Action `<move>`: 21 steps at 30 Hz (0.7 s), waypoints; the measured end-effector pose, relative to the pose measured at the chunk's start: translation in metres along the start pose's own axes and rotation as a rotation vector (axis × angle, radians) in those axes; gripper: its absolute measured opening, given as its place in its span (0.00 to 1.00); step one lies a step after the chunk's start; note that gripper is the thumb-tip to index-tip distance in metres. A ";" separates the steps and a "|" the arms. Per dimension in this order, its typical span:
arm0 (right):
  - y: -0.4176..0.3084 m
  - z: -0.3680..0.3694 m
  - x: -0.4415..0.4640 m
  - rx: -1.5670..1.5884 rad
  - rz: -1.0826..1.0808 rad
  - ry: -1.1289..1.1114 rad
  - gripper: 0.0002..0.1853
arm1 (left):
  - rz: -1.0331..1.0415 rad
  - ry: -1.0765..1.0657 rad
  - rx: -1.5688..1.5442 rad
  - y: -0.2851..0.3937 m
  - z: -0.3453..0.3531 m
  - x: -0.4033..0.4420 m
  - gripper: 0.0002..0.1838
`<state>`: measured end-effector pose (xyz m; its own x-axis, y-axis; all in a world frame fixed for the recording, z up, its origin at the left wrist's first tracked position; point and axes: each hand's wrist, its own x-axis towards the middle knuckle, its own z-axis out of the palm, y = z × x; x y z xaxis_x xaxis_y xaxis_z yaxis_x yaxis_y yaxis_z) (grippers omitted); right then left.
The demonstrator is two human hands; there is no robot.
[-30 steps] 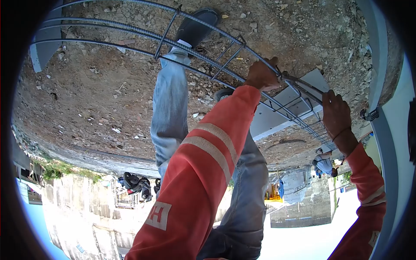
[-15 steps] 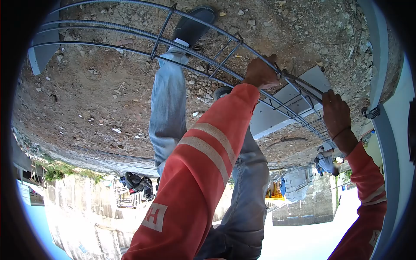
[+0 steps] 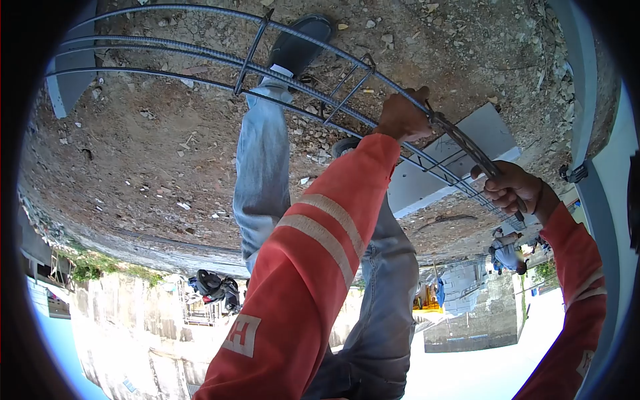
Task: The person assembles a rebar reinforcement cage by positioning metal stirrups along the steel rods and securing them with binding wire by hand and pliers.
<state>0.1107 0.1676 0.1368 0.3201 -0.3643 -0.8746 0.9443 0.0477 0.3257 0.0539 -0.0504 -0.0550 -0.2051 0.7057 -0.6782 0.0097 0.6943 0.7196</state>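
Note:
A long cage of ribbed steel rebar (image 3: 200, 48) with square stirrups crosses the upper part of the view. My left hand (image 3: 404, 115) is closed around the cage's bars beside one stirrup; its fingertips are partly hidden. Dark long-handled pincers (image 3: 470, 143) have their jaws at the cage, right by my left hand. My right hand (image 3: 513, 187) is wrapped around the handles of the pincers. Whether the jaws hold tie wire is too small to tell.
The view is upside down, with sky at the bottom. My jeans and dark shoe (image 3: 303, 43) are beside the cage. A grey board (image 3: 413, 189) lies under it on rubble-strewn soil (image 3: 153, 147). Another person (image 3: 508, 253) crouches at the cage's far end. Bags (image 3: 217, 288) lie near a wall.
My right hand has turned and shifted slightly down in the view, its fingers now curled round the pincers' handles. My left hand stays at the same spot on the cage.

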 end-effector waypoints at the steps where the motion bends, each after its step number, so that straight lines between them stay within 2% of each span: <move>1: -0.001 -0.011 0.004 0.133 0.054 -0.089 0.30 | -0.037 -0.002 0.003 0.001 -0.001 -0.001 0.21; 2: -0.001 -0.015 0.006 0.270 0.115 -0.177 0.30 | -0.074 -0.009 0.001 0.002 -0.001 -0.003 0.22; 3: -0.012 -0.007 0.001 0.014 0.088 -0.004 0.23 | -0.072 -0.004 0.000 0.001 -0.001 -0.001 0.22; 4: -0.012 -0.001 0.001 0.011 0.091 -0.004 0.23 | -0.073 0.010 0.010 -0.002 0.001 -0.001 0.22; 7: 0.003 0.015 -0.004 -1.510 -0.554 0.991 0.16 | -0.061 0.027 0.008 -0.004 0.008 0.000 0.23; 8: 0.007 0.020 -0.008 -1.509 -0.540 0.988 0.16 | -0.044 0.037 0.008 -0.003 0.009 -0.002 0.23; 10: 0.003 0.022 -0.007 -1.532 -0.327 0.800 0.15 | -0.039 0.030 0.023 -0.003 0.004 -0.002 0.23; 12: 0.016 0.011 0.002 -1.513 -0.354 0.784 0.17 | -0.035 0.009 0.030 -0.002 0.005 -0.004 0.23; 14: 0.021 -0.009 0.014 -1.085 -0.575 0.474 0.19 | -0.049 -0.001 -0.016 -0.005 0.006 -0.001 0.23; 15: 0.016 -0.010 0.015 -1.086 -0.575 0.475 0.19 | -0.048 0.001 -0.017 -0.006 0.006 0.001 0.23; 17: 0.008 -0.008 0.009 -0.714 -0.279 0.275 0.18 | 0.000 0.070 -0.021 -0.006 0.010 -0.003 0.23; 21: -0.021 -0.009 0.000 0.032 0.254 -0.084 0.16 | 0.007 0.064 -0.013 -0.006 0.006 -0.006 0.22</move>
<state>0.0918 0.1754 0.1270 0.5377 -0.4199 -0.7311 0.8312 0.1187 0.5431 0.0609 -0.0575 -0.0562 -0.2669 0.6998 -0.6626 -0.0009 0.6874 0.7263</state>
